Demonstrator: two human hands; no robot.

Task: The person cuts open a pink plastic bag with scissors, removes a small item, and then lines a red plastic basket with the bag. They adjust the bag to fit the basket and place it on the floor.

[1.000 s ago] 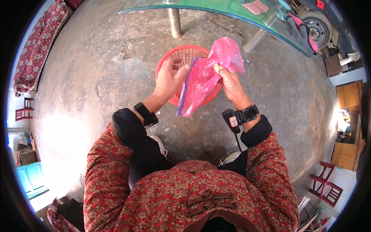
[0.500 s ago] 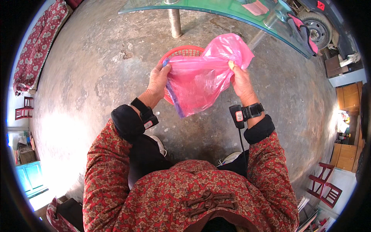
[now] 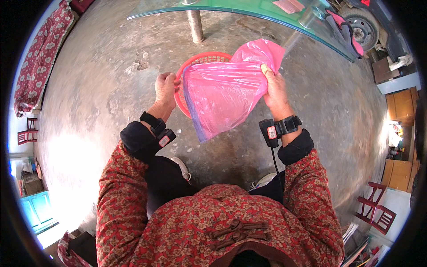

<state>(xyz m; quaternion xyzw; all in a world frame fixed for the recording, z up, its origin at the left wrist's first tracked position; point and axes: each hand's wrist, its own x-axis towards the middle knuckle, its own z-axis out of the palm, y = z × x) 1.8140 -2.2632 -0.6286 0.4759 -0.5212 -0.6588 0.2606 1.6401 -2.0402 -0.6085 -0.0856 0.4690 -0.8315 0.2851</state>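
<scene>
A thin pink plastic bag (image 3: 224,95) with a bluish-purple edge hangs spread out in front of me. My right hand (image 3: 275,86) pinches its gathered right part, with the thumb on top, and the bag's end bulges beyond those fingers. My left hand (image 3: 165,91) is just left of the purple edge, apart from the bag, its fingers curled together. Those fingertips overlap the rim of a red plastic basket (image 3: 179,99), and whether they touch it or hold anything I cannot tell. The bag covers most of the basket.
A glass-topped table (image 3: 249,13) on metal legs (image 3: 195,26) stands ahead, with a pink sheet (image 3: 288,6) on it. A wheeled vehicle (image 3: 360,31) is at the far right. Dark red chairs (image 3: 376,209) stand at the right, and the concrete floor (image 3: 102,80) is around me.
My left hand has let go of the bag's purple edge and moved a little left. That edge now hangs lower, while my right hand keeps its grip.
</scene>
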